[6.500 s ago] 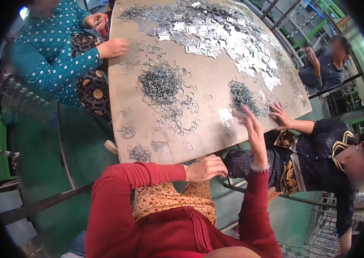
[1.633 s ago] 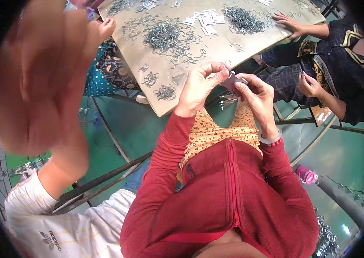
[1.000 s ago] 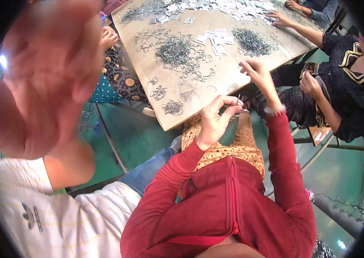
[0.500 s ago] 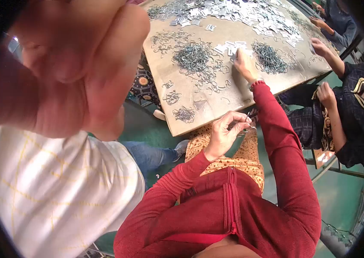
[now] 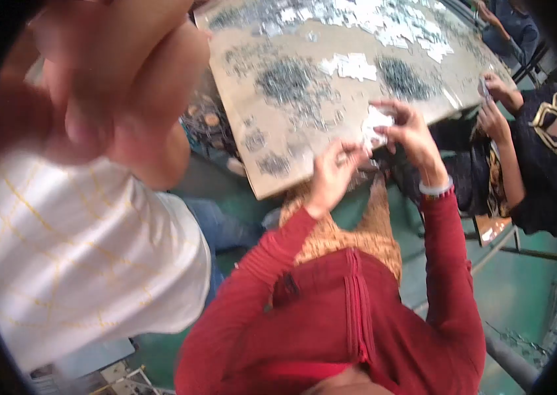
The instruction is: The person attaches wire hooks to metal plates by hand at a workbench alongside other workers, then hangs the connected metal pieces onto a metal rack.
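Note:
My right hand (image 5: 413, 135) grips a flat white metal plate (image 5: 376, 125) between thumb and fingers, just off the table's front edge. Beside it my left hand (image 5: 336, 172) is pinched close to the plate's lower corner. What its fingertips hold is blurred; a thin wire hook was there half a second ago. On the table (image 5: 305, 155), a dark pile of wire hooks (image 5: 285, 80) lies beyond my left hand. A small group of white plates (image 5: 351, 66) and a second hook pile (image 5: 405, 79) lie beyond my right hand.
A person in a white shirt (image 5: 87, 257) stands close at the left, a large blurred hand (image 5: 113, 85) near the camera. At the right, a person in dark clothes (image 5: 542, 178) holds a small part. Another person (image 5: 512, 33) sits at the far right corner. Many plates (image 5: 384, 20) cover the far side.
My right hand has come back from the plates on the table with one plate, beside my left hand. The person at the right has brought both hands together.

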Available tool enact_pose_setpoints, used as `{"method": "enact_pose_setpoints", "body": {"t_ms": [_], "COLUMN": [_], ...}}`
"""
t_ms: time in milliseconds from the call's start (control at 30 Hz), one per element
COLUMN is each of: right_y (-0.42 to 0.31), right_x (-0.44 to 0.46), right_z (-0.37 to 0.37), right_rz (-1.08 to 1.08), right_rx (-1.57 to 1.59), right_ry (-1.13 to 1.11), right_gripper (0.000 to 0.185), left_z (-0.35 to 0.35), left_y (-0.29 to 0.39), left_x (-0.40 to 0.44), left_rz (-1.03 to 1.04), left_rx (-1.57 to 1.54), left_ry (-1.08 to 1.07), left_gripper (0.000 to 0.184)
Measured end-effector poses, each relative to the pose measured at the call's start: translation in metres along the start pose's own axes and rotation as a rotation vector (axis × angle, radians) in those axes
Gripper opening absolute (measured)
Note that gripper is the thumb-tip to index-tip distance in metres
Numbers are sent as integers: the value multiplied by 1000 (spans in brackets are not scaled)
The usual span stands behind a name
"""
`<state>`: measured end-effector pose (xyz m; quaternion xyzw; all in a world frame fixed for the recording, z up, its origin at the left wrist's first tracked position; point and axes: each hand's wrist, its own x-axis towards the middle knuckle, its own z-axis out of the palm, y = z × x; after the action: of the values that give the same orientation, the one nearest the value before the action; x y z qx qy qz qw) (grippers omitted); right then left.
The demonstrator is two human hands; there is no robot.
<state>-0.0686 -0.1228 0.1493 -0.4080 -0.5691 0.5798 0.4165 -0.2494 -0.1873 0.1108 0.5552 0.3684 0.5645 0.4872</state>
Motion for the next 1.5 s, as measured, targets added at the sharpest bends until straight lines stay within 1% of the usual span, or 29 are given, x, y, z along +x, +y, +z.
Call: {"method": "enact_pose_setpoints", "body": {"t_ms": [33,67,200,233,267,333,400,433,500,600,633,667,733,767,833,900,933,967,1000,1033,1067,1100,1233,1333,1400,1433,1500], "right_y": [-12,-14,-26,-29,-32,-36,-40,-42,-40,-27,-30,-28,-25,-31,-34,-29,-31,-32,-32,-33,-33,-30,-24,-24,-25,-25,-24], "right_x": [-8,-9,-12,-13,-13,-14,-14,-17,-23,-24,-27,-30,-36,-41,-44,-45,-45,-46,-47,-49,-51,-52,-55,-58,-58,-58,-56], "right_z": [7,7,12,12,12,13,12,13,19,31,26,30,37,41,42,39,39,39,40,40,39,38,36,35,37,37,36], "right_rz": [-17,-28,-38,-39,-23,8,36,31,-34,-203,8,-25,-164,-178,-199,-189,-170,-153,-143,-133,-123,-157,-157,-134,-139,-138,-138], "right_rx": [26,56,60,63,70,86,187,230,239,137,-50,-84,-48,-45,-46,-86,-123,-159,-143,-126,-106,-86,-31,10,-8,-16,-27], "right_ry": [33,-5,-14,-20,-24,-30,-88,-43,59,246,225,237,218,235,263,296,314,329,329,328,329,315,313,291,280,275,270], "right_gripper": [42,43,44,45,45,45,46,46,42,28,20,17,14,13,11,11,12,12,11,10,9,8,7,7,7,7,7], "left_z": [0,-1,-4,-1,-2,2,-4,-4,-5,-11,-11,-11,-12,-17,-55,-77,-100,-119,-141,-166,-178,-186,-207,-200,-189,-208,-202], "left_y": [2,3,-5,2,-3,-5,-10,-7,-3,-10,-10,-9,-6,-5,-27,-3,-23,-18,-24,-34,-29,-30,-37,-37,-42,-78,-83], "left_x": [-2,3,7,8,8,7,8,6,2,-1,-1,-2,-11,-13,4,22,37,51,64,77,90,101,133,142,145,153,157], "left_rz": [-10,13,27,50,68,67,80,120,190,272,305,298,191,123,237,-78,11,-10,20,3,-87,-106,-183,-115,-32,85,90], "left_rx": [-47,-87,-56,-116,-39,-139,36,96,190,290,321,311,191,127,317,341,569,776,822,898,951,984,1108,1118,1136,1190,1226], "left_ry": [-13,-32,-45,-55,-38,-22,-25,-43,-67,-103,-119,-122,-69,-7,51,223,297,300,304,305,288,275,223,127,-28,-13,1], "left_gripper": [8,8,8,8,8,7,8,8,9,12,13,18,29,35,29,15,12,13,15,16,18,18,18,17,18,17,16]}}
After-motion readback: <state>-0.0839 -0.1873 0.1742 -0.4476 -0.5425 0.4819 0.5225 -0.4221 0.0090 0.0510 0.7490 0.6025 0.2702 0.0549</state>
